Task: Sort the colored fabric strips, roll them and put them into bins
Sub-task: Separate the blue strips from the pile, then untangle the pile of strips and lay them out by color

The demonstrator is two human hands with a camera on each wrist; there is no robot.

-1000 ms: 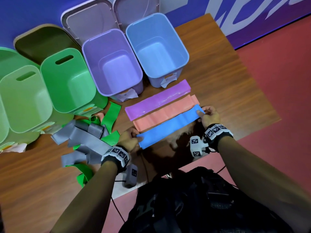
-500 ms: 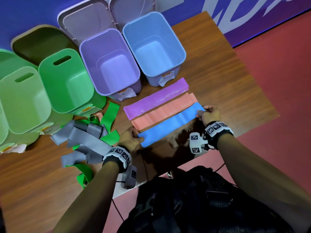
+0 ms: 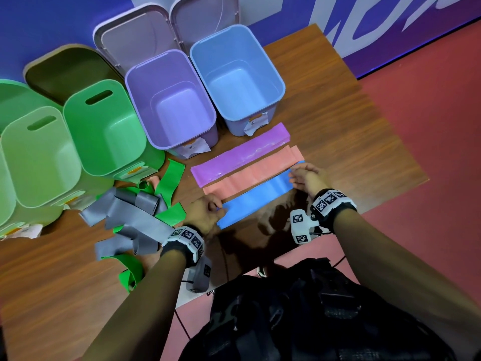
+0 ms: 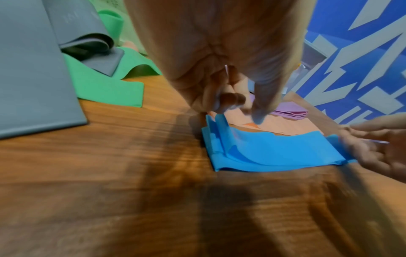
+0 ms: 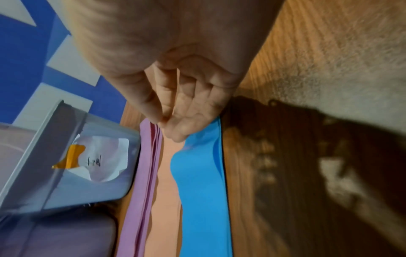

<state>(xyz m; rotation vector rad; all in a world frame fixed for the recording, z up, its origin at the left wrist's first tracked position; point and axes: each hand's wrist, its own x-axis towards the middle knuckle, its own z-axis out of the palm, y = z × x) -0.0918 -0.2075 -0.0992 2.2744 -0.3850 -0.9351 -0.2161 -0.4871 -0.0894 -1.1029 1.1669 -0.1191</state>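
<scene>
A blue strip [image 3: 256, 199] lies flat on the wooden table, nearest to me. A salmon strip [image 3: 250, 173] and a purple strip [image 3: 242, 152] lie side by side beyond it. My left hand [image 3: 217, 208] pinches the blue strip's left end; in the left wrist view that end [image 4: 219, 125] stands lifted and folded under the fingertips [image 4: 228, 102]. My right hand [image 3: 295, 175] holds the blue strip's right end, and in the right wrist view its thumb and fingers [image 5: 163, 121] meet on the blue strip [image 5: 202, 182]. The blue bin [image 3: 260, 69] and purple bin [image 3: 145, 105] hold nothing.
Two green bins [image 3: 86, 131] stand at the left, with lids leaning behind the row. A tangled heap of grey strips [image 3: 130, 220] and green strips [image 3: 170, 183] lies left of my left hand. The table's near edge [image 3: 273, 256] runs just below the blue strip.
Both hands stay on the ends of the blue strip. The right hand has slid slightly inward over its end, and the view has shifted a little.
</scene>
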